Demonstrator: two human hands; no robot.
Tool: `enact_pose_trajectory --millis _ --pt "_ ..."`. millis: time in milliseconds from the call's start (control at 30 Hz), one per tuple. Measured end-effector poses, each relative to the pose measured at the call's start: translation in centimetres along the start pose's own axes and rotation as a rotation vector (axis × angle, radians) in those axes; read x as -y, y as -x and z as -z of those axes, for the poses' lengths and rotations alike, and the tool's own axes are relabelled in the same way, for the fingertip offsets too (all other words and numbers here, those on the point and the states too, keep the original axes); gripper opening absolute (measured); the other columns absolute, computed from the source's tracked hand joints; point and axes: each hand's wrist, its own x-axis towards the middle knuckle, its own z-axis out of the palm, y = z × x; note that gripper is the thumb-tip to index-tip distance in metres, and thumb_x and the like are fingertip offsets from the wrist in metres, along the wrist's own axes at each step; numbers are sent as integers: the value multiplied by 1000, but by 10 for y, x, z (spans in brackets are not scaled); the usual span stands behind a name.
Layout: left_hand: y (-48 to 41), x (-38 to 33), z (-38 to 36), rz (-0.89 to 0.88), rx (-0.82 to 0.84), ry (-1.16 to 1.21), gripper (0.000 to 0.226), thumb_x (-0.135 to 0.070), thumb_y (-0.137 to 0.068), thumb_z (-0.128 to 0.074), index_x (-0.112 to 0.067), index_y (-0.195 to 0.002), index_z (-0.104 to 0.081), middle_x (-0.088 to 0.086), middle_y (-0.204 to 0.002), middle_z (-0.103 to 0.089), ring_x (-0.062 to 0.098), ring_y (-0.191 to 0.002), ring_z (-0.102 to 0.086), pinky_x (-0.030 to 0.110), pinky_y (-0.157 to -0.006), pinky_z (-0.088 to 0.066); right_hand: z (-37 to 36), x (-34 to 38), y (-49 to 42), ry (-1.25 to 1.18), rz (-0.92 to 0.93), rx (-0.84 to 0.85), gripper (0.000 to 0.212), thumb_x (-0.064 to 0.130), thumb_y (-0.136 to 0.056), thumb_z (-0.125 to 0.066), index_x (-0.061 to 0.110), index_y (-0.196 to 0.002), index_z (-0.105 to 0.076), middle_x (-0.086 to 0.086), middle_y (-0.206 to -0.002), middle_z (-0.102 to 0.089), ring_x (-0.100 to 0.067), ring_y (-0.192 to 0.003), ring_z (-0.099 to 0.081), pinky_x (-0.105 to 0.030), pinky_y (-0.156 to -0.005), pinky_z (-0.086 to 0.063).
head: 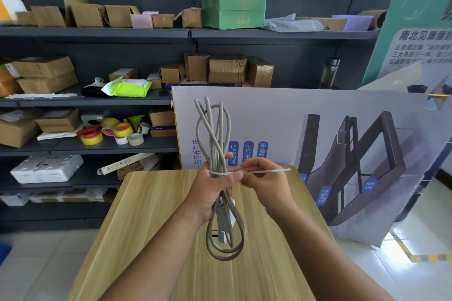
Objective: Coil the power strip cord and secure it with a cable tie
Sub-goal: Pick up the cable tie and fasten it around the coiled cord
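- Left hand (212,188) closed in a fist around the middle of the coiled cord (215,134), thumb pressed over the front of the bundle.
- Right hand (264,179) just at 3 o'clock of the left, fingertips pinched on the white cable tie (266,170); remaining fingers curled loosely.
- Cable tie wrapped across the bundle at the left thumb, free tail sticking out level toward 3 o'clock past the right knuckles.
- Whether the tie's head is already locked: hard to tell, hidden between the fingers.
- Cord held upright above the wooden table (151,222), grey loops fanning up toward 12 o'clock from the fist and hanging in a longer loop toward 6 o'clock.
- Power strip (226,222) dangling inside the lower loops, below the left palm, pale and partly hidden by the strands.
- Printed poster board (318,134) leaning behind the table, from 12 to 3 o'clock.
- Dark shelving (97,34) at 9 to 11 o'clock, packed with cardboard boxes; tape rolls (107,133) on a middle shelf.
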Motion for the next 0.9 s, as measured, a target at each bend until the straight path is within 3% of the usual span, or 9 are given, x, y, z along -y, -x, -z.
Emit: enact_pose_trajectory --millis 100,167,300,400,467,567,633,800,900 --pt "2 -4 -1 40 41 71 55 -28 -76 -78 -26 -127 -57 -1 -66 -67 14 -48 -49 23 -42 -43 7 2 -5 -27 -21 30 11 -1 -81 -74 3 -90 -68 -13 -78 -73 -22 -71 -69 -33 -72 -60" --pt "2 -4 -1 37 52 89 56 -29 -75 -78 -26 -127 -58 7 -75 -63 15 -48 -49 24 -42 -43 8 2 -7 2 -18 61 11 -2 -81 -73 4 -89 -68 -11 -76 -73 -20 -71 -69 -31 -71 -59" --pt "2 -4 -7 -8 -30 -12 41 -9 -80 -73 -20 -118 -64 6 -65 -54 16 -48 -49 26 -46 -46 4 -2 -9 148 49 -33 14 6 -76 -80 13 -80 -69 -3 -70 -71 -16 -67 -66 -34 -68 -58" --pt "1 -2 -8 -32 -74 -47 37 -1 -78 -72 -14 -112 -67 -1 -65 -65 15 -50 -50 27 -48 -47 1 -3 -10 140 46 -88 18 12 -74 -83 13 -81 -66 -2 -68 -67 -15 -64 -63 -34 -66 -56" --pt "1 -2 -6 -33 -77 -49 39 -4 -75 -74 -13 -111 -67 1 -71 -69 14 -51 -53 28 -49 -47 3 -3 -9 45 14 -70 21 9 -74 -83 7 -86 -65 -10 -72 -67 -22 -67 -65 -35 -68 -58" --pt "1 -1 -4 -17 -79 -17 37 1 -77 -73 -10 -112 -65 8 -79 -69 15 -49 -52 28 -48 -47 4 -4 -7 -82 -30 -35 21 4 -76 -79 0 -91 -64 -30 -89 -68 -44 -85 -68 -47 -79 -60" --pt "1 1 -4 -7 -103 13 33 3 -78 -71 -9 -109 -65 9 -77 -66 16 -47 -50 27 -46 -46 3 -5 -7 -116 -52 -36 19 2 -76 -79 1 -88 -64 -32 -90 -68 -48 -89 -67 -49 -82 -59" --pt "1 4 -4 1 -172 22 34 -6 -70 -76 -7 -103 -64 12 -74 -63 16 -46 -50 26 -45 -45 0 -6 -6 -90 -54 -57 19 0 -75 -79 0 -86 -64 -16 -75 -67 -30 -73 -68 -35 -72 -60" --pt "0 4 -6 -7 -221 -10 30 -3 -72 -76 -8 -100 -64 14 -78 -63 16 -48 -51 28 -48 -46 -1 -5 -6 -64 -42 -81 18 0 -74 -80 2 -82 -64 -13 -72 -66 -25 -70 -66 -36 -71 -59"
